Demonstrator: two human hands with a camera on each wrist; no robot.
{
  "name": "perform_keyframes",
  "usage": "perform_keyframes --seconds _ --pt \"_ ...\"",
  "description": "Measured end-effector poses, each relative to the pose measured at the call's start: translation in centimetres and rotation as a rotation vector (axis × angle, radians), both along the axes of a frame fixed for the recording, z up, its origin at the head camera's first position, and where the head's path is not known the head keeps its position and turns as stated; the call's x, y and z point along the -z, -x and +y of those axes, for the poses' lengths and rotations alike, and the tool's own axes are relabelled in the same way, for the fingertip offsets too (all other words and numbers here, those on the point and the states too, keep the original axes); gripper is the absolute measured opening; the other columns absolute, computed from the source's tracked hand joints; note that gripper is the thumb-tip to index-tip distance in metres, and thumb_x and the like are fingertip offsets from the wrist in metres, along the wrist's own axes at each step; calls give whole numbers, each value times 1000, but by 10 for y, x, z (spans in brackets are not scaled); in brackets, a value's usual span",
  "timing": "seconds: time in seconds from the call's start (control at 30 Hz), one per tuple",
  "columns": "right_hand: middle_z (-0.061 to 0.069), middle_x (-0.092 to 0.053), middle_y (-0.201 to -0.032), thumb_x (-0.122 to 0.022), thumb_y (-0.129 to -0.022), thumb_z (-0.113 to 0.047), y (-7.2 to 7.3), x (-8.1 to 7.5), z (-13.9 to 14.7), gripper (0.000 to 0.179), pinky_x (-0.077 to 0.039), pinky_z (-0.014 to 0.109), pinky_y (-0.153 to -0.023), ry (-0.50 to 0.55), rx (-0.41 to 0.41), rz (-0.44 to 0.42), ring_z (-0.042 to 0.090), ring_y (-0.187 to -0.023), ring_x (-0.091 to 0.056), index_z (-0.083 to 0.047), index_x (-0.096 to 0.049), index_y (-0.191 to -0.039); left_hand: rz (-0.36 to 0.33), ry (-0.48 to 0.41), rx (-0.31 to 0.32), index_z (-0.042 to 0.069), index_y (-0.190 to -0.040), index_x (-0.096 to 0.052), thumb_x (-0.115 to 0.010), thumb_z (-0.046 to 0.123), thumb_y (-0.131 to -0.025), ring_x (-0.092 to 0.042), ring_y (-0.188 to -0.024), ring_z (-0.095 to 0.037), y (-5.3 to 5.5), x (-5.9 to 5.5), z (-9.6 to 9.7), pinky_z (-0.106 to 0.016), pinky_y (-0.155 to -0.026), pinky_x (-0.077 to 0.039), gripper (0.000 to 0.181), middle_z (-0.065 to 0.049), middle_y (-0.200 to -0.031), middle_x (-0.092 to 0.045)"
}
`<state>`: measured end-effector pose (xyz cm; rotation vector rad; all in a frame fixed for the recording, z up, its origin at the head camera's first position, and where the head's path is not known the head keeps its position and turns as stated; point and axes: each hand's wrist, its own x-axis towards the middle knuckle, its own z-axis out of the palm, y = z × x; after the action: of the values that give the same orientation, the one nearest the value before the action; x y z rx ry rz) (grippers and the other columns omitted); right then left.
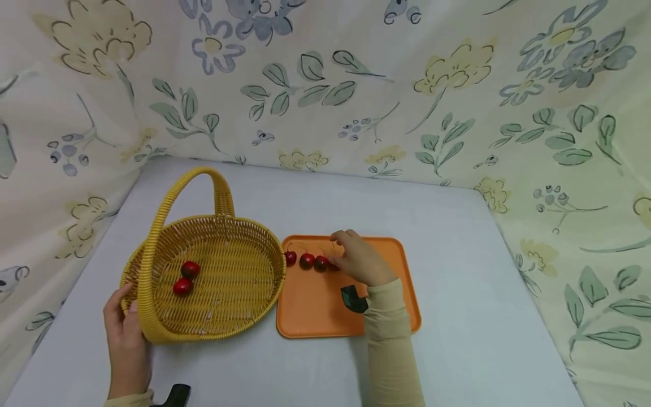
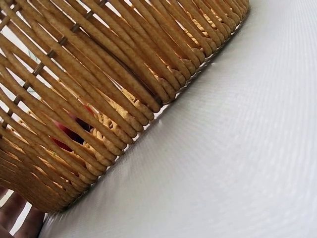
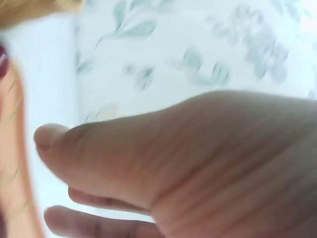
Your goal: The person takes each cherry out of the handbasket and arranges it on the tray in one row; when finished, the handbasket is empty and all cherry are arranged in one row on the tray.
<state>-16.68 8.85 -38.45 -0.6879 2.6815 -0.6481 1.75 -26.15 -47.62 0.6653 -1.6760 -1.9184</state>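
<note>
In the head view, a yellow wicker basket with a tall arched handle stands at the left. My left hand grips its left rim; in the left wrist view, fingertips show beside the woven wall. Two red cherries lie inside the basket. An orange tray sits right of it, holding a row of several dark red cherries with thin stems. Over the row's right end is my right hand, thumb and fingers spread apart with nothing held between them. The rightmost cherry is partly hidden by this hand.
A white tabletop lies under the basket and tray. Flower-printed cloth hangs behind the table and along both sides. The basket's handle arches high above its left part. The basket's right edge meets the tray's left edge in the head view.
</note>
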Motion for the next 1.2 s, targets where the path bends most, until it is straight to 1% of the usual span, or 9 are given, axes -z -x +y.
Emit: perform_keyframes --seconds 0.17,0.3,0.4,0.5,0.6,0.8,0.93,1.03,1.2 --pt "13 -59 -122 -62 -93 -16 1 -29 -40 38 -50 35 -83 -11 -145 33 23 -100 -60 -8 -53 -129 6 31 0 16 -142 -37 -39 16 -103 -40 -116 -12 1 0 0 -10 -79 -43 39 -1 -142 -29" --pt "10 -59 -124 -60 -95 -19 -3 -36 -84 40 -49 32 -86 -56 -295 50 21 -106 -59 -9 -51 -133 -39 56 1 20 -142 -36 -38 18 -103 -38 -119 -11 2 0 1 -9 -81 -41 39 2 -143 -28" --pt "5 -59 -128 -59 -96 -21 -4 -33 -119 40 -47 27 -91 -105 -416 79 16 -111 -58 -12 -51 -134 -74 68 7 22 -142 -35 -38 21 -103 -35 -122 -11 3 0 1 -9 -83 -40 39 4 -144 -26" --pt "-2 -58 -129 -58 -96 -19 -3 -24 -154 37 -44 22 -94 -152 -519 112 11 -115 -55 -17 -55 -132 -81 72 15 22 -143 -34 -37 21 -104 -33 -125 -12 3 0 2 -10 -85 -38 39 4 -146 -25" --pt "-5 -59 -127 -58 -94 -14 -2 -15 -186 36 -43 19 -92 -182 -592 114 7 -115 -53 -20 -58 -129 -80 79 18 22 -143 -33 -37 22 -104 -32 -128 -12 3 -1 1 -9 -87 -37 39 4 -147 -24" --pt "-11 -54 -132 -59 -92 -7 -8 2 -233 49 -37 13 -97 -262 -674 76 3 -123 -47 -29 -54 -135 -79 56 22 22 -143 -33 -37 23 -104 -26 -136 -14 1 -1 -2 -9 -94 -35 40 3 -151 -21" --pt "-12 -56 -127 -62 -91 -11 -14 14 -249 51 -40 14 -91 -322 -689 91 2 -117 -48 -34 -52 -136 -98 36 23 24 -144 -32 -37 24 -104 -19 -140 -11 -2 1 -3 -11 -103 -29 40 4 -153 -17" --pt "-12 -56 -119 -62 -92 -13 -18 20 -254 48 -43 15 -85 -342 -684 110 1 -108 -50 -34 -54 -134 -114 34 18 24 -144 -32 -37 25 -104 -17 -140 -10 -3 2 -2 -11 -105 -27 41 4 -154 -16" --pt "-11 -56 -100 -60 -92 -13 -21 24 -255 29 -42 16 -74 -341 -691 158 2 -92 -49 -28 -60 -117 -119 46 9 25 -144 -32 -38 25 -104 -18 -140 -10 -5 1 -3 -10 -103 -28 41 5 -153 -17"
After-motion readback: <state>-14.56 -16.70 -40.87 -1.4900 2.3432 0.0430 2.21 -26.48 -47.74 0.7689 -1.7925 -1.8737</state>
